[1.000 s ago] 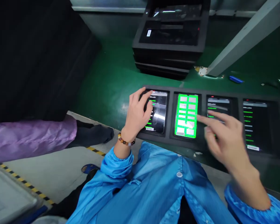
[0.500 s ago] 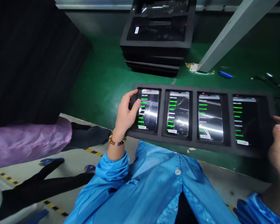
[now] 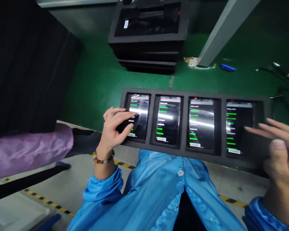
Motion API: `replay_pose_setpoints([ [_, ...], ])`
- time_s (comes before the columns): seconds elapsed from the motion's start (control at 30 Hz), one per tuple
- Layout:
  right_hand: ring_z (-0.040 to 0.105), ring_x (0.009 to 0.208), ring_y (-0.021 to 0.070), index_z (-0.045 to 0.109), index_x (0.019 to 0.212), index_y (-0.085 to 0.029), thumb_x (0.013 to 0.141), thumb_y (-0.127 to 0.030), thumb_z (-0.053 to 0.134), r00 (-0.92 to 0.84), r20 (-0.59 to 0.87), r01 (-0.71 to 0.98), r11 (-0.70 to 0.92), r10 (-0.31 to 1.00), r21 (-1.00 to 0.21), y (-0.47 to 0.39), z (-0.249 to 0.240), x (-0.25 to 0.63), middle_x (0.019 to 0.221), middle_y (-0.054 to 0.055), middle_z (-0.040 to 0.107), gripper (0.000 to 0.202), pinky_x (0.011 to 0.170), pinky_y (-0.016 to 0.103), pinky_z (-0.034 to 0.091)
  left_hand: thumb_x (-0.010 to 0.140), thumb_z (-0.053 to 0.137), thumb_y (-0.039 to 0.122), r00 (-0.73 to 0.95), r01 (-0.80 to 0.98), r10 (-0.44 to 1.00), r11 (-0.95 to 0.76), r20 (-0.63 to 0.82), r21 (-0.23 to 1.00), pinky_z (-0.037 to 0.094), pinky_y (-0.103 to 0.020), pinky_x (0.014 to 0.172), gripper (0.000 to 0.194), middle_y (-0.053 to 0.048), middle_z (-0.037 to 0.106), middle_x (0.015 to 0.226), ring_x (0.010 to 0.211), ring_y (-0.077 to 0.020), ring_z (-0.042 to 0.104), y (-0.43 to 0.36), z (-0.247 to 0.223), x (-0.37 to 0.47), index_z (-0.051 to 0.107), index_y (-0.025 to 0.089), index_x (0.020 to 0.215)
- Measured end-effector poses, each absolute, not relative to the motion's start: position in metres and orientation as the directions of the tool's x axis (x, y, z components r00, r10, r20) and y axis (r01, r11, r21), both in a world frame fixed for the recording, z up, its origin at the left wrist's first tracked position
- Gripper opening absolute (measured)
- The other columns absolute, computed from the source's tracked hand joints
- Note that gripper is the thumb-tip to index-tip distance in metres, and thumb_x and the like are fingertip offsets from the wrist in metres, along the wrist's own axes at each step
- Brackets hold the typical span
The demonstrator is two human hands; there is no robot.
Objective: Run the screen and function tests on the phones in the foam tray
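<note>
A long black foam tray [image 3: 185, 96] lies along the green table's near edge, with several smartphones in its separate slots. Their lit screens show green and white lines of text. My left hand [image 3: 114, 130] is over the tray's left end, fingers apart, its fingertips at the leftmost phone [image 3: 142, 120]; whether they touch the screen I cannot tell. Over the right end is my right hand [image 3: 283, 147], fingers spread and partly blurred, the index fingertip by the rightmost phone [image 3: 238, 128]. Between them sit two more phones, the left-middle one [image 3: 169, 120] and the right-middle one [image 3: 201, 123].
Behind the tray stands a stack of black foam trays [image 3: 146, 51]. A grey metal post [image 3: 221, 35] rises from the green table [image 3: 93, 83], near a small blue object [image 3: 228, 67] and cables [image 3: 274, 75]. Another person's purple sleeve [image 3: 33, 149] is at the left.
Both hands have let go of the tray's ends and moved inward over the outer phones, fingers opening. The tray and table appear shifted left in view.
</note>
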State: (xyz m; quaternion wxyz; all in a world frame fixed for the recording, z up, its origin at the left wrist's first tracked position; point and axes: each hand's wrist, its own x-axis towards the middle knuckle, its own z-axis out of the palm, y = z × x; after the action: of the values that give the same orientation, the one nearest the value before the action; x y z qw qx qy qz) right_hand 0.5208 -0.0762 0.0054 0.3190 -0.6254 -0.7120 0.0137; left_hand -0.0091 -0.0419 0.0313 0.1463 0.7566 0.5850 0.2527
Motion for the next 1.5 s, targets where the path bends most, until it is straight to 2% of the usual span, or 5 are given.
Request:
replay_pose_setpoints([
  [0.3, 0.053, 0.161, 0.0346, 0.066, 0.159, -0.035, 0.111, -0.044, 0.051, -0.047, 0.240, 0.879, 0.155, 0.970, -0.451, -0.070, 0.015, 0.528, 0.152, 0.012, 0.072, 0.051, 0.132, 0.059, 0.042, 0.101, 0.067, 0.049, 0.205, 0.866, 0.950, -0.288, 0.236, 0.408, 0.022, -0.068, 0.138, 0.052, -0.007, 0.077, 0.141, 0.144, -0.0368, 0.062, -0.038, 0.038, 0.000, 0.068, 0.034, 0.151],
  [0.63, 0.050, 0.161, 0.0355, 0.067, 0.154, -0.029, 0.115, -0.032, 0.045, -0.413, 0.124, 0.773, 0.419, 0.902, -0.477, -0.044, 0.039, 0.458, 0.150, 0.014, 0.073, 0.045, 0.131, 0.063, 0.031, 0.102, 0.059, 0.039, 0.565, 0.706, 0.807, -0.581, 0.172, 0.404, 0.022, -0.064, 0.140, 0.044, -0.007, 0.082, 0.132, 0.142, -0.0325, 0.065, -0.018, 0.047, 0.082, 0.073, 0.029, 0.143],
  [0.93, 0.049, 0.163, 0.0336, 0.058, 0.163, -0.040, 0.111, -0.026, 0.051, -0.347, 0.237, 0.729, 0.420, 0.907, -0.541, -0.069, 0.053, 0.484, 0.165, 0.004, 0.064, 0.054, 0.134, 0.060, 0.041, 0.109, 0.054, 0.033, 0.403, 0.825, 0.909, -0.410, 0.103, 0.389, 0.048, -0.060, 0.126, 0.049, -0.011, 0.061, 0.167, 0.150, -0.0358, 0.058, -0.035, 0.068, 0.049, 0.061, 0.029, 0.158],
  [1.2, 0.051, 0.161, 0.0320, 0.066, 0.153, -0.026, 0.113, -0.029, 0.049, -0.397, 0.243, 0.738, 0.465, 0.885, -0.489, -0.032, 0.047, 0.487, 0.165, 0.012, 0.062, 0.043, 0.137, 0.055, 0.039, 0.110, 0.051, 0.036, 0.393, 0.873, 0.910, -0.414, 0.129, 0.260, 0.028, -0.064, 0.138, 0.053, -0.015, 0.053, 0.175, 0.160, -0.0348, 0.053, -0.016, 0.060, 0.044, 0.054, 0.026, 0.162],
  [1.5, 0.036, 0.169, 0.0431, 0.073, 0.150, -0.025, 0.112, -0.040, 0.052, -0.582, 0.143, 0.721, 0.589, 0.801, -0.364, -0.026, 0.040, 0.452, 0.175, 0.011, 0.052, 0.046, 0.131, 0.074, 0.042, 0.106, 0.057, 0.025, 0.596, 0.765, 0.802, -0.584, 0.048, 0.271, 0.046, -0.064, 0.130, 0.048, -0.013, 0.053, 0.173, 0.158, -0.0394, 0.051, -0.013, 0.062, 0.101, 0.070, 0.027, 0.151],
])
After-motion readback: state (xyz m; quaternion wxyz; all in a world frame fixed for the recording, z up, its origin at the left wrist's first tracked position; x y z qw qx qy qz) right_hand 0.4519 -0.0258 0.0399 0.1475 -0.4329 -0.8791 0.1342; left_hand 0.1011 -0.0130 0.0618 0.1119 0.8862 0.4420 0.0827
